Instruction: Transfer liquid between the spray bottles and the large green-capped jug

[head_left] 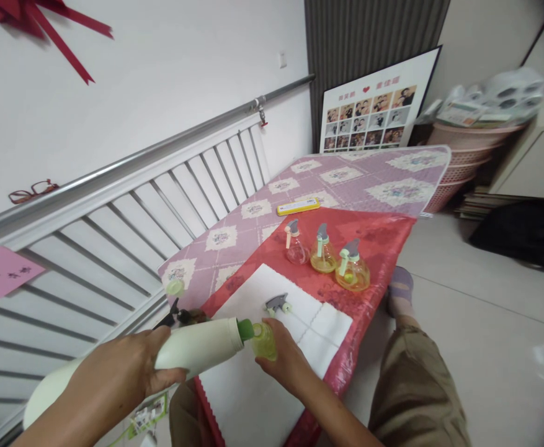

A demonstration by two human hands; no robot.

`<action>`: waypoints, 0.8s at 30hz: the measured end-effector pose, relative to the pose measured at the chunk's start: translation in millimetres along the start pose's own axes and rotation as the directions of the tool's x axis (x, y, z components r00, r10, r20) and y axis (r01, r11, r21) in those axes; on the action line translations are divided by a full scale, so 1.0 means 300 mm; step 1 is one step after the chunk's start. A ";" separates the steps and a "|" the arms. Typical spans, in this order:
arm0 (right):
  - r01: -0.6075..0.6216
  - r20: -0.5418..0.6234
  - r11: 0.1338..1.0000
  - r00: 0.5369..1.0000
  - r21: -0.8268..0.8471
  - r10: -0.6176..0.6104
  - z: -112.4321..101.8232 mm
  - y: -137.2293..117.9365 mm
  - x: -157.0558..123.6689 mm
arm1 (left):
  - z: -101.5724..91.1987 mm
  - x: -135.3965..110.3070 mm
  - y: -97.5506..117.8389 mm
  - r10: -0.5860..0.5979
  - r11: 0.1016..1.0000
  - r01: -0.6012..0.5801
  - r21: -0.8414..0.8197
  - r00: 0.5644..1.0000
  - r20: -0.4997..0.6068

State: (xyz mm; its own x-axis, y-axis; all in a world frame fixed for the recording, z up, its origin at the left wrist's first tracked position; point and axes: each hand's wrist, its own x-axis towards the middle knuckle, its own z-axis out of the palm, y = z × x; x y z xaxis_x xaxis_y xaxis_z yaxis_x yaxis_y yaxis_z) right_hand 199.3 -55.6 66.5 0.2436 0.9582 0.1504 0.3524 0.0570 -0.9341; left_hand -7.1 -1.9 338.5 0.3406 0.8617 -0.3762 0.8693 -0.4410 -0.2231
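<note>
My left hand [123, 375] grips a large white bottle [192, 351] with a green neck, tipped sideways so its mouth meets a small clear spray bottle [265, 340] holding yellow-green liquid. My right hand [285, 360] is wrapped round that small bottle on the white cloth [299, 310]. A detached grey spray head [277, 303] with its tube lies on the cloth just beyond. Three filled spray bottles stand in a row further back: one pinkish [296, 246], two yellow [324, 251] [352, 268].
A low table [383, 180] with a patterned pink cover and a red sheet stands against a white radiator. A yellow flat case [298, 206] lies mid-table. A round cap [175, 287] and a dark sprayer [178, 315] sit near the left edge. Baskets and a photo board stand behind.
</note>
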 end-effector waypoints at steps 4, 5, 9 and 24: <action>0.009 0.009 1.000 1.000 -0.001 -0.009 -0.001 0.001 0.001 | 0.003 0.003 -0.002 -0.001 1.000 0.001 0.001 1.000 0.001; 0.011 0.010 1.000 1.000 -0.001 -0.011 -0.002 0.000 0.001 | 0.003 0.003 -0.002 -0.002 1.000 0.002 0.004 1.000 -0.003; -0.008 0.016 1.000 1.000 -0.008 0.008 -0.007 -0.009 0.000 | -0.001 -0.001 0.002 0.008 1.000 -0.008 0.010 1.000 -0.011; -0.017 0.043 1.000 0.999 -0.022 0.017 -0.006 -0.011 0.001 | -0.002 -0.005 0.002 0.003 1.000 -0.003 0.000 1.000 -0.005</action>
State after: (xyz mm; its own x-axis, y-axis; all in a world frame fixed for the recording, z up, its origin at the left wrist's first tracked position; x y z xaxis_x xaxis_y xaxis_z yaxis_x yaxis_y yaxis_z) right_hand 199.8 -56.1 70.3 0.2102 0.9703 0.1198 0.3679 0.0351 -0.9292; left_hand -7.0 -3.3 339.4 0.3453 0.8615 -0.3722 0.8682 -0.4438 -0.2219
